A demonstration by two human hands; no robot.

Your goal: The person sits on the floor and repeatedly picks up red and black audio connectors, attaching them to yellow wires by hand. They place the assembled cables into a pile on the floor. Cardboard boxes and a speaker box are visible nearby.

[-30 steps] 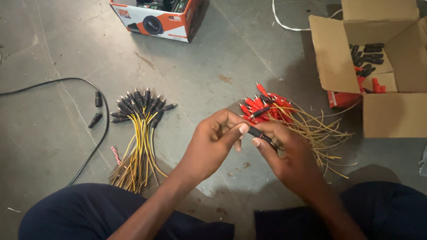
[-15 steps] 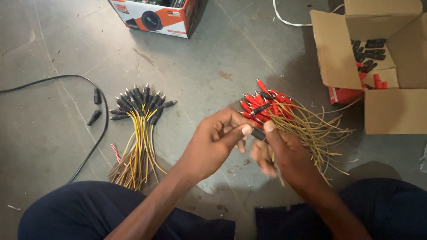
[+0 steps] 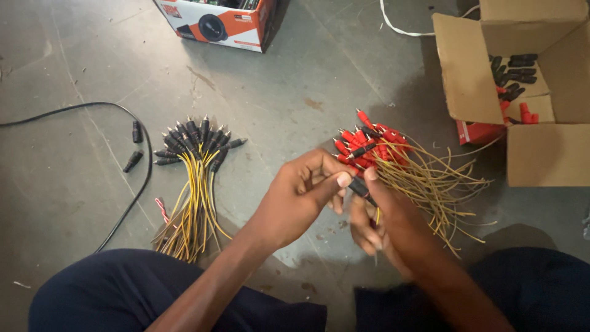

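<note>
Cardboard box (image 3: 473, 74) top right, orange box (image 3: 236, 27) top ctr.

Open floor (image 3: 295, 86) runs up the middle, between the black-plug wire bundle (image 3: 190, 178) on the left and the red-plug wire bundle (image 3: 405, 166) on the right; widest free lane there. Left hand (image 3: 301, 197) and right hand (image 3: 381, 215) sit at the near end of that lane, touching over a black plug (image 3: 359, 186). Right side tight: open cardboard box (image 3: 522, 92) stands just beyond the red bundle's splayed wire ends. Far end blocked by orange-and-white box (image 3: 218, 21). Far left: black cable (image 3: 92, 110) loops across the floor, two loose black plugs (image 3: 135, 144) near its curve. White cable (image 3: 399, 24) at top. Near side closed off by the person's knees (image 3: 123, 289).
</note>
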